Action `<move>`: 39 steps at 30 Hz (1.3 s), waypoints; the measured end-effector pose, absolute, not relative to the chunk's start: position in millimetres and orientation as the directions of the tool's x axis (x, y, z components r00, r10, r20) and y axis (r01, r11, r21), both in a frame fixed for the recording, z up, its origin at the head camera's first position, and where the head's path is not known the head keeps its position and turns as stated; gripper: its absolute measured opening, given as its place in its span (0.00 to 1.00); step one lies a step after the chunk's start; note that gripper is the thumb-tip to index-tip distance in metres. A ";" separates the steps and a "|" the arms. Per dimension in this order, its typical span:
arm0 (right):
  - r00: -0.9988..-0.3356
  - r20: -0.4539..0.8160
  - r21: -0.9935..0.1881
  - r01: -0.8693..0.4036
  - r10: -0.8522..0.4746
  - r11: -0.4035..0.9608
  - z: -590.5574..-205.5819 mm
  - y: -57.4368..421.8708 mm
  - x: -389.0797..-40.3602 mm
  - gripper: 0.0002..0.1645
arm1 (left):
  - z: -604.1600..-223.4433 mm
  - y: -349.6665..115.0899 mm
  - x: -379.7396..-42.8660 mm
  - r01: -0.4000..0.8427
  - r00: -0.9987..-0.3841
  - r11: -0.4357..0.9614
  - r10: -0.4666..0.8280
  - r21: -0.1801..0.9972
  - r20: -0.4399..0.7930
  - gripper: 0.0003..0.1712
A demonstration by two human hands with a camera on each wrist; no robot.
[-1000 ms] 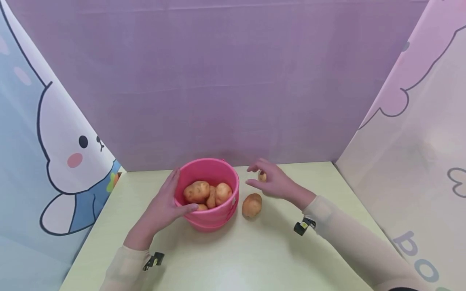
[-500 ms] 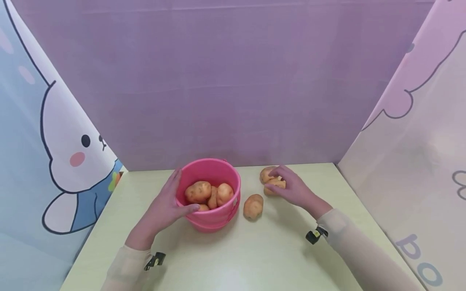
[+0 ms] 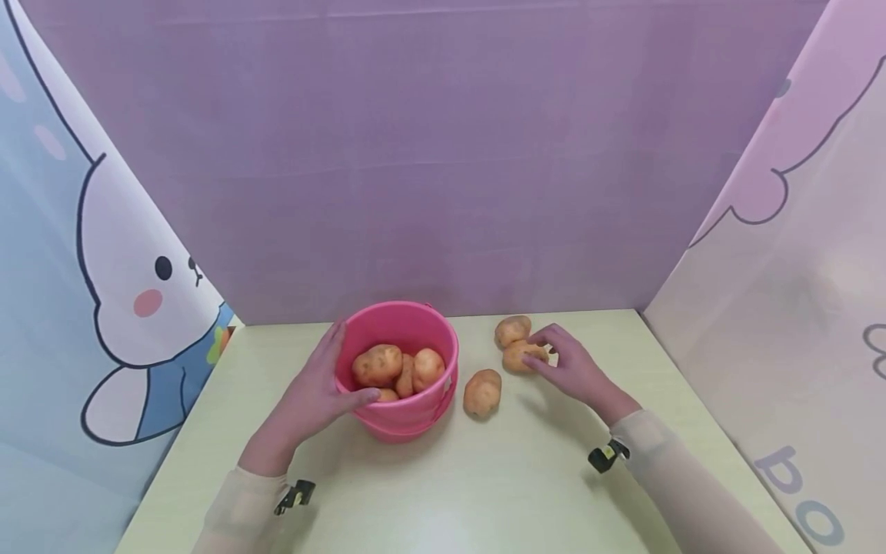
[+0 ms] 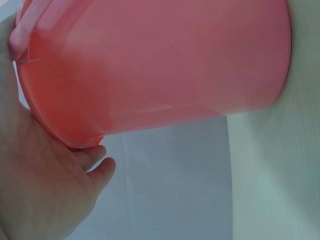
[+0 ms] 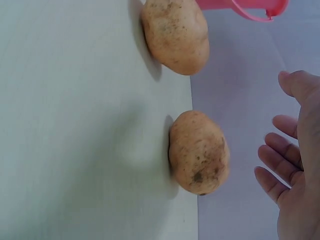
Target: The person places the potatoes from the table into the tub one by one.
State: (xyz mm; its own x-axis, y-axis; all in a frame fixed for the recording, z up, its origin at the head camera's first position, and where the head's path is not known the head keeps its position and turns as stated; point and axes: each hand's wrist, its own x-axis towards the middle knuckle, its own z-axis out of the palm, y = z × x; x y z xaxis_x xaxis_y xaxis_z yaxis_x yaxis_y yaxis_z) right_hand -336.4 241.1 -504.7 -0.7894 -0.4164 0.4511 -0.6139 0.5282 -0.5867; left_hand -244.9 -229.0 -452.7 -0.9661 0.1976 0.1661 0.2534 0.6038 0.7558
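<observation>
In the head view, my left hand [image 3: 311, 392] holds the rim of a pink bucket [image 3: 408, 419], its thumb lying over the near edge. The left wrist view shows that hand [image 4: 50, 175] against the upper edge of the bucket [image 4: 175, 60]. Several potatoes [image 3: 377, 365] lie inside. Right of the bucket are three loose potatoes: a near one [image 3: 482, 394], a middle one [image 3: 524, 358] and a far one [image 3: 513, 331]. My right hand [image 3: 571, 369] is at the middle potato's right side. In the right wrist view, the right hand's fingers [image 5: 280, 160] are spread, apart from a potato [image 5: 199, 152].
A pale table [image 3: 450, 492] carries everything. Behind it stands a purple cloth wall [image 3: 443, 169], close to the bucket and the far potato. Printed panels, with a rabbit [image 3: 131, 308] at the left, enclose both sides.
My right hand has moved right, away from the bucket. The far and middle potatoes, earlier mostly covered by it, now show. The left hand and the bucket have stayed put.
</observation>
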 end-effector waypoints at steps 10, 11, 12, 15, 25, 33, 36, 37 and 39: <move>-0.800 0.448 -0.583 -0.600 -0.399 0.548 -514.6 244.3 -342.4 0.21 | -452.4 -228.9 -245.7 0.270 -0.962 0.598 0.208 0.755 0.179 0.78; -0.799 0.449 -0.579 -0.601 -0.401 0.551 -516.4 244.7 -343.7 0.22 | -452.5 -229.0 -246.1 0.273 -0.961 0.599 0.208 0.753 0.182 0.78; -0.797 0.450 -0.570 -0.604 -0.404 0.557 -518.2 245.1 -345.0 0.23 | -452.7 -229.2 -246.1 0.274 -0.961 0.602 0.209 0.750 0.183 0.78; -0.791 0.454 -0.546 -0.611 -0.410 0.574 -523.5 246.0 -349.2 0.27 | -453.0 -229.6 -246.3 0.275 -0.960 0.607 0.208 0.745 0.185 0.78; -0.800 0.422 -0.526 -0.599 -0.426 0.603 -537.0 243.6 -358.4 0.38 | -453.3 -230.4 -246.3 0.268 -0.962 0.608 0.204 0.748 0.179 0.78; -0.846 0.333 -0.533 -0.534 -0.417 0.657 -545.5 242.4 -362.8 0.43 | -453.2 -229.5 -245.6 0.248 -0.968 0.612 0.195 0.751 0.160 0.79; -0.859 0.298 -0.547 -0.511 -0.416 0.663 -547.2 242.4 -364.4 0.45 | -452.7 -229.3 -245.0 0.244 -0.968 0.609 0.194 0.755 0.157 0.79; -0.859 0.292 -0.549 -0.510 -0.420 0.662 -547.8 242.4 -365.2 0.46 | -452.6 -229.3 -244.8 0.244 -0.969 0.610 0.193 0.754 0.157 0.80; -0.853 0.288 -0.546 -0.520 -0.436 0.657 -549.0 242.6 -367.2 0.47 | -452.3 -229.4 -244.6 0.246 -0.968 0.612 0.195 0.752 0.158 0.80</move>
State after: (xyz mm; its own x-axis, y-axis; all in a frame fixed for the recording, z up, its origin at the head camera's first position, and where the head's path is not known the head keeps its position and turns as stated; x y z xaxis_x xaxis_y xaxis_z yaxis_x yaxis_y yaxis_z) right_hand -367.2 242.6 -549.0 -0.8529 -0.4355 0.2880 -0.5198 0.6568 -0.5463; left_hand -244.6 -229.4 -452.3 -0.9679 0.1951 0.1582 0.2462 0.6117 0.7518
